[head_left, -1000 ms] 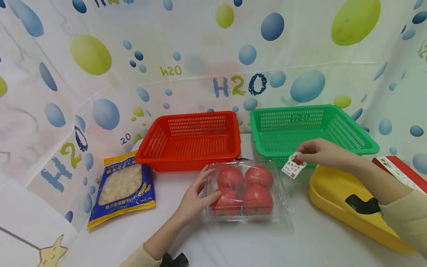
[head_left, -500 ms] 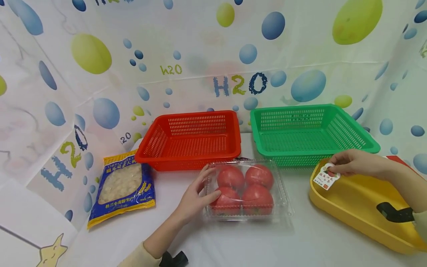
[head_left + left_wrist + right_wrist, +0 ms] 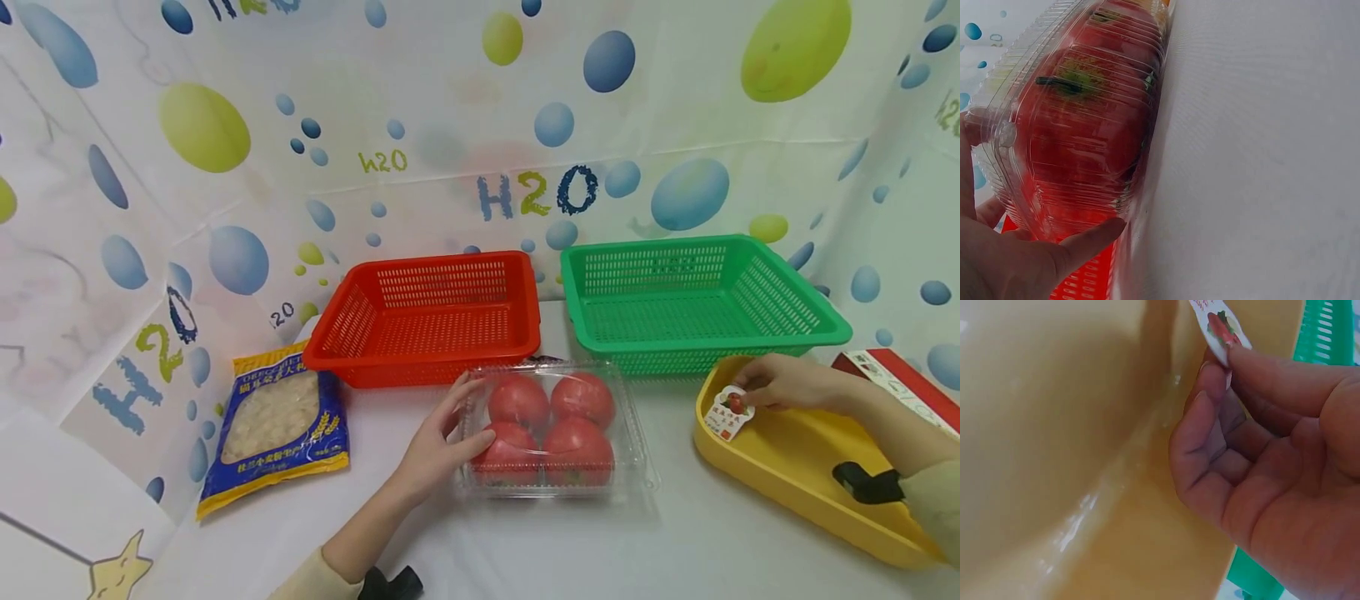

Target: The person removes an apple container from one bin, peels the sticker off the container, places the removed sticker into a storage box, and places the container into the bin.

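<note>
A clear plastic clamshell box of red tomatoes lies on the white cloth. My left hand holds its left end, the thumb at the front and the other fingers along the side. In the left wrist view the tomatoes show through the ribbed plastic, and the thumb touches the box's lower edge. Over the yellow tray, at its far left corner, my right hand pinches a small white label with a red picture and printing. Thumb and fingertips grip this label in the right wrist view.
A red basket and a green basket stand side by side at the back. On the left lies a blue and yellow bag of pasta. A red and white box sits behind the tray at the right.
My right hand has carried the label from the green basket's front edge rightward and down into the yellow tray's corner. The left hand and the box of tomatoes have stayed in place.
</note>
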`<state>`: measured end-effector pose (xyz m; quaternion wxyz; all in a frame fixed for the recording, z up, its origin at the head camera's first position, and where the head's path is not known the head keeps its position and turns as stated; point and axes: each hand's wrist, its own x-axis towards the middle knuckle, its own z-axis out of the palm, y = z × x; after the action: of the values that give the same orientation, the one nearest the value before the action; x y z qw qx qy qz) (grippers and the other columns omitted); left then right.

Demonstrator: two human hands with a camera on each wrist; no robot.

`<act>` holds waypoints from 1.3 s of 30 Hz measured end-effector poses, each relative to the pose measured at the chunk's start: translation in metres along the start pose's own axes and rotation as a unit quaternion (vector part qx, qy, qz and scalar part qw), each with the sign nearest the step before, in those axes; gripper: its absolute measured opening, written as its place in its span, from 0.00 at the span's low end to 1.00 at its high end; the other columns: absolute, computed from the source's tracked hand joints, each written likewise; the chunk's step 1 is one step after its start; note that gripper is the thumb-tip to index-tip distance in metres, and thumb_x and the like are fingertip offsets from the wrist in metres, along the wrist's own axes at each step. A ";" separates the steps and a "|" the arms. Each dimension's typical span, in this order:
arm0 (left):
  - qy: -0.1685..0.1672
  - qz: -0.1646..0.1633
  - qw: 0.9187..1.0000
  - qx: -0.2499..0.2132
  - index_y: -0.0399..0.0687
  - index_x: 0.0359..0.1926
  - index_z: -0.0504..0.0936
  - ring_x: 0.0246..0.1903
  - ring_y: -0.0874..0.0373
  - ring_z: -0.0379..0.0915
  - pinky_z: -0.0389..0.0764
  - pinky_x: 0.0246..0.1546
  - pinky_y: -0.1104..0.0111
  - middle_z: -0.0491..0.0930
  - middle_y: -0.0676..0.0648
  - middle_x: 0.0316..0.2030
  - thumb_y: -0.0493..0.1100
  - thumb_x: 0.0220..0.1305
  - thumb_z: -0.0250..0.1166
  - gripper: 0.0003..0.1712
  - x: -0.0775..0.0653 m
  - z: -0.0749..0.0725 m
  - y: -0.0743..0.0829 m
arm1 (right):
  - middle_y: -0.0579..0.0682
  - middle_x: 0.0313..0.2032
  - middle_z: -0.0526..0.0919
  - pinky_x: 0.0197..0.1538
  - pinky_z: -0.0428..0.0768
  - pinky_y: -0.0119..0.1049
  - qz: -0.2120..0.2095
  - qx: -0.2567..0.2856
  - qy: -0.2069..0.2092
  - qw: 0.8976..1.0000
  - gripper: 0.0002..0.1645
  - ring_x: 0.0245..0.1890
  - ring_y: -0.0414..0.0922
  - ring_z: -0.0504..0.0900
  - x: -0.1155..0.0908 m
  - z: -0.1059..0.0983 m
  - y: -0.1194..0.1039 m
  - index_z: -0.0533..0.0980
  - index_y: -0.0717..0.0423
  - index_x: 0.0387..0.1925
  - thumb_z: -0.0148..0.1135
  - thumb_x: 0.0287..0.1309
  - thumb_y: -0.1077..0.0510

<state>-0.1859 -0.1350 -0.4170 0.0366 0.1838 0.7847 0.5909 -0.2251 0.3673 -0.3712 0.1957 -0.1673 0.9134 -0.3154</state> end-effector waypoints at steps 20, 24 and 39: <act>0.003 0.002 1.000 0.001 0.55 0.74 0.68 0.75 0.45 0.49 0.55 0.71 0.46 0.51 0.50 0.78 0.43 0.62 0.72 0.40 0.001 -0.001 0.000 | 0.50 0.42 0.80 0.38 0.78 0.32 0.001 -0.054 -0.005 0.999 0.17 0.39 0.47 0.75 0.008 0.008 -0.001 0.77 0.72 0.50 0.64 0.65 0.62; 0.000 0.000 1.000 -0.004 0.55 0.74 0.68 0.75 0.45 0.49 0.55 0.71 0.46 0.50 0.50 0.78 0.43 0.62 0.72 0.40 0.001 -0.001 0.000 | 0.50 0.40 0.79 0.36 0.78 0.32 0.004 -0.059 0.005 0.998 0.16 0.37 0.46 0.75 0.007 0.009 -0.001 0.78 0.72 0.49 0.65 0.65 0.63; -0.003 -0.001 1.000 -0.002 0.57 0.74 0.67 0.75 0.44 0.49 0.57 0.70 0.42 0.49 0.51 0.79 0.45 0.62 0.71 0.41 0.000 -0.001 0.000 | 0.48 0.37 0.78 0.34 0.74 0.31 -0.001 -0.046 -0.015 0.999 0.14 0.36 0.45 0.74 0.006 0.009 -0.001 0.78 0.70 0.48 0.64 0.65 0.63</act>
<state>-0.1859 -0.1358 -0.4164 0.0403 0.1849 0.7837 0.5916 -0.2264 0.3597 -0.3785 0.2012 -0.1817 0.9238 -0.2704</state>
